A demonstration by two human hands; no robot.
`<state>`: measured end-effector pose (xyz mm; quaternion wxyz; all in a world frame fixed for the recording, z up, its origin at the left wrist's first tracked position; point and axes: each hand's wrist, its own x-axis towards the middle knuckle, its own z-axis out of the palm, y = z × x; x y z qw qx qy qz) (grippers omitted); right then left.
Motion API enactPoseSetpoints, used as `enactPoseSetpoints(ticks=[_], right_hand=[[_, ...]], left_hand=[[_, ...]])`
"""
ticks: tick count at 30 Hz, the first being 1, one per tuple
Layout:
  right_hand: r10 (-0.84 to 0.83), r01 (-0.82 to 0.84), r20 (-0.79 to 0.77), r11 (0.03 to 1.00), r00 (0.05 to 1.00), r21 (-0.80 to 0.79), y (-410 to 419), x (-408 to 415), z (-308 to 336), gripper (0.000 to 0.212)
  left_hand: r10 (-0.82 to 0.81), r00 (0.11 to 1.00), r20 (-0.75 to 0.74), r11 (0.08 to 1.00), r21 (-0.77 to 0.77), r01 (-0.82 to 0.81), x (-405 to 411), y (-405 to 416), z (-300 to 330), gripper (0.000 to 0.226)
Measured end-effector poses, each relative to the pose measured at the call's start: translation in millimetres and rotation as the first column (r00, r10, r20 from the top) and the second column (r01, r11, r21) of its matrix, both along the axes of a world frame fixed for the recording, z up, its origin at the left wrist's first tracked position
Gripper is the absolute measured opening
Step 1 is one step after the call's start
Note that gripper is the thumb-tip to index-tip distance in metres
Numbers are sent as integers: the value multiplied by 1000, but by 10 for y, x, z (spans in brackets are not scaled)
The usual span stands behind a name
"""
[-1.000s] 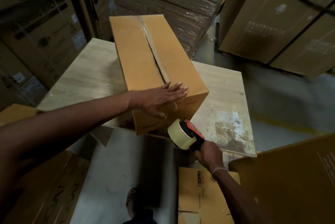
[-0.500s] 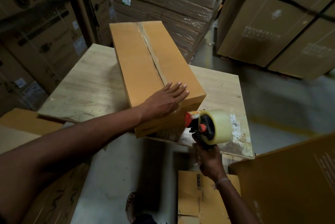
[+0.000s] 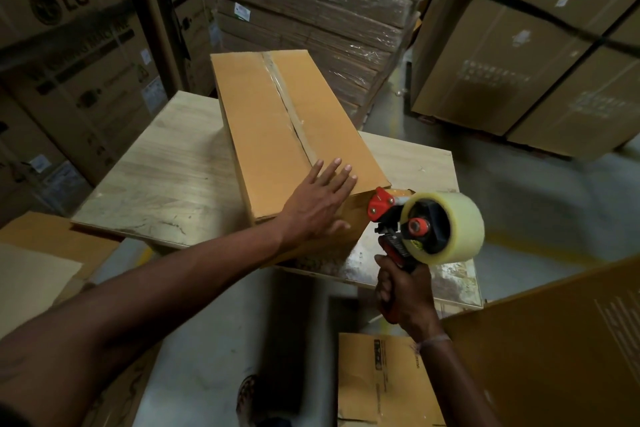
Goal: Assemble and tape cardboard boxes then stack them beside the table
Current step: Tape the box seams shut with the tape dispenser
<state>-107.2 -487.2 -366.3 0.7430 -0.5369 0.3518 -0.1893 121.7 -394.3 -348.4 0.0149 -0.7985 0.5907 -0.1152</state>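
A long brown cardboard box (image 3: 263, 125) lies on the wooden table (image 3: 166, 184), its near end overhanging the table's front edge. Clear tape runs along the top seam. My left hand (image 3: 320, 200) presses flat on the box's near top corner, fingers straight. My right hand (image 3: 403, 291) grips the handle of a red and black tape dispenser (image 3: 408, 229) with a clear tape roll (image 3: 450, 226). The dispenser's red head sits at the box's near right corner.
Flat cardboard sheets lie on the floor at the left (image 3: 38, 264) and near my right arm (image 3: 374, 381). A large brown box (image 3: 561, 340) stands at the lower right. Stacked cartons (image 3: 69, 39) and wrapped pallets (image 3: 311, 4) surround the table. Grey floor (image 3: 536, 198) lies to the right.
My right hand has raised the dispenser from below the table edge up to the box's near right corner and turned it upright. My left hand has stayed pressed on the box.
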Motion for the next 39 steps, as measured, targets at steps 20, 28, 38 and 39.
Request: enactPoseSetpoints(ticks=[20, 28, 38, 39], right_hand=[[139, -129, 47, 976, 989, -177, -111, 737, 760, 37], [243, -224, 46, 940, 969, -256, -399, 1320, 1012, 33], [281, -302, -113, 907, 953, -295, -1075, 2537, 1072, 15], [268, -294, -123, 900, 956, -322, -1134, 2661, 1066, 10]], left_hand=[[5, 999, -46, 999, -37, -7, -22, -28, -116, 65], [-147, 962, -231, 988, 4, 152, 278, 21, -81, 110], [442, 781, -441, 877, 28, -480, 1540, 274, 273, 92], [528, 712, -464, 807, 11, -591, 1662, 311, 250, 95]])
